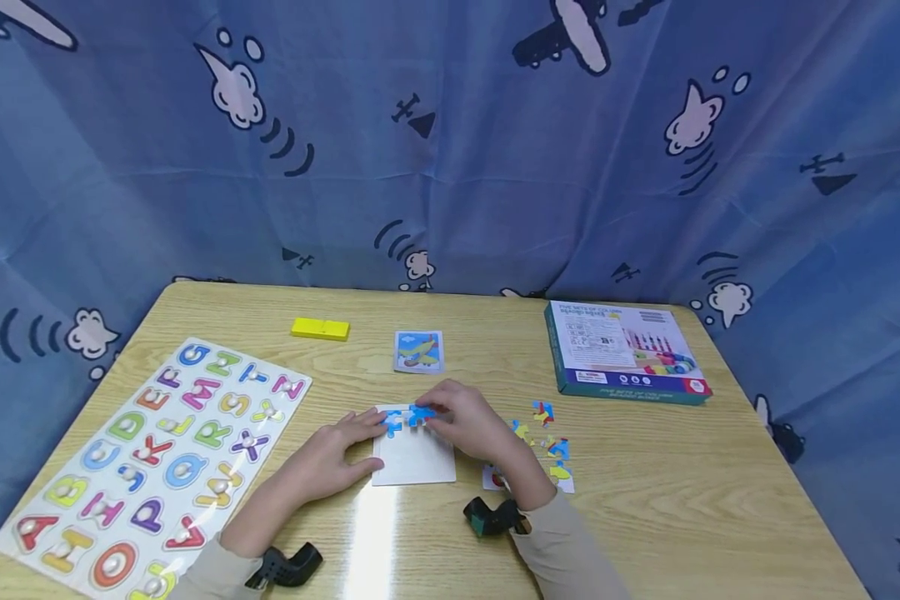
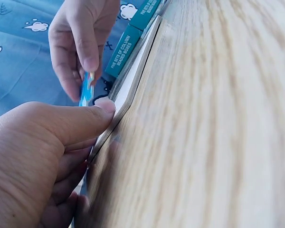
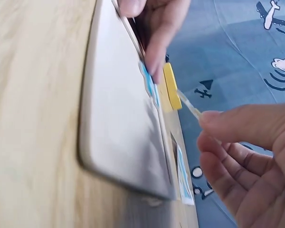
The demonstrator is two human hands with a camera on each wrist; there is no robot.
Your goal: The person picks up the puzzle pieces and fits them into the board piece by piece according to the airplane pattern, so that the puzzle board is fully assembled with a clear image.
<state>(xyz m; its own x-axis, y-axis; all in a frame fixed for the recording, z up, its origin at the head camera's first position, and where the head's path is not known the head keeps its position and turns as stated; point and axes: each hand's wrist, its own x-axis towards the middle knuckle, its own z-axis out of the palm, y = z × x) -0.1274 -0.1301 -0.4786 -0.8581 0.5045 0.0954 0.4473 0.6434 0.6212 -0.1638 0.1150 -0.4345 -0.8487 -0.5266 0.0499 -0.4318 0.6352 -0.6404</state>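
A white puzzle tray (image 1: 414, 458) lies flat on the table between the hands. My right hand (image 1: 465, 417) pinches a blue-and-red jigsaw piece (image 1: 420, 414) between thumb and fingers over the tray's top edge; the right wrist view shows this piece (image 3: 190, 105) edge-on, raised above the surface. Another jigsaw piece (image 1: 393, 423), blue and white, lies at the tray's upper left. My left hand (image 1: 333, 458) rests at the tray's left side, a fingertip at the laid piece and the thumb (image 2: 102, 111) on the tray's rim. Several loose jigsaw pieces (image 1: 558, 450) lie right of the tray, partly hidden by the right forearm.
A picture card with a yellow plane (image 1: 418, 352) lies beyond the tray, and a yellow box (image 1: 320, 328) stands farther left. The large alphabet board (image 1: 168, 458) covers the table's left side. At the back right is a teal bead-set box (image 1: 626, 354). A blue curtain (image 1: 450, 167) hangs behind.
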